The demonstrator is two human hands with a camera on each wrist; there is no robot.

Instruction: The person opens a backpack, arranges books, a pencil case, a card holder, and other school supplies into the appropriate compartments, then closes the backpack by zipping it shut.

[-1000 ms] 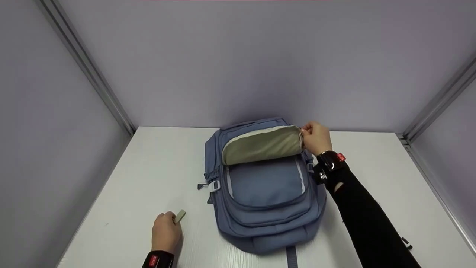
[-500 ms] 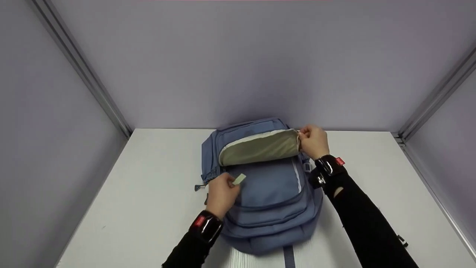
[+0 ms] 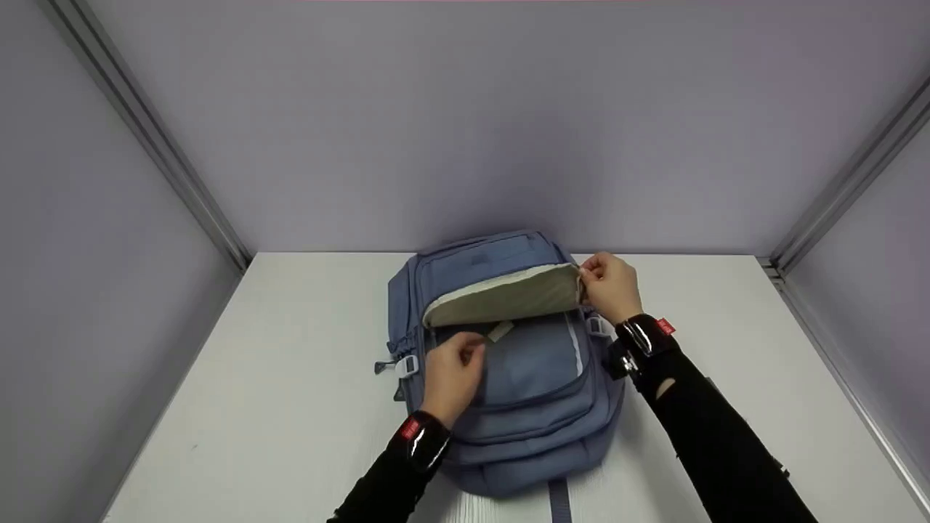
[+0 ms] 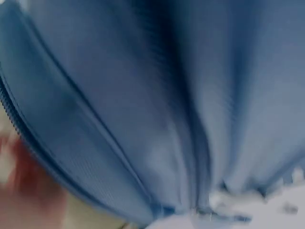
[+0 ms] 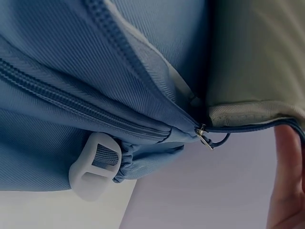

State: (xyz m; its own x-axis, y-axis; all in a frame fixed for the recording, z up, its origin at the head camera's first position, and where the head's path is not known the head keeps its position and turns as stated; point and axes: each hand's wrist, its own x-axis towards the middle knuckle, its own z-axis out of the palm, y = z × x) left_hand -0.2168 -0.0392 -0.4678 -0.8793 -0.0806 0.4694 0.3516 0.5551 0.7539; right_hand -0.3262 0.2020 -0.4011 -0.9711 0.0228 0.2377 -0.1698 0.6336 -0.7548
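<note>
A blue backpack (image 3: 538,450) lies on the white table, its front pocket unzipped. My right hand (image 3: 612,287) pinches the right edge of the pocket's flap (image 3: 508,296), raising it so the beige lining shows. In the right wrist view, a finger (image 5: 286,167) sits under the flap's zipper edge. My left hand (image 3: 452,372) is over the pocket opening, fingers bent, thumb and forefinger a little apart. Just beyond those fingertips, a small pale green rectangular piece (image 3: 500,331) shows at the pocket mouth, below the flap. The left wrist view is blurred, with the hand (image 4: 33,191) at its edge.
White side buckles (image 3: 407,366) are on the backpack's sides, and a strap (image 3: 559,501) runs from its bottom toward the table's front. A zipper pull (image 5: 205,137) hangs at the pocket's corner. A grey wall (image 3: 465,131) stands behind the table.
My left hand has come from the table at left to over the pocket, and the pale green piece has left its fingers. My right hand still holds the flap, which now sits slightly lower.
</note>
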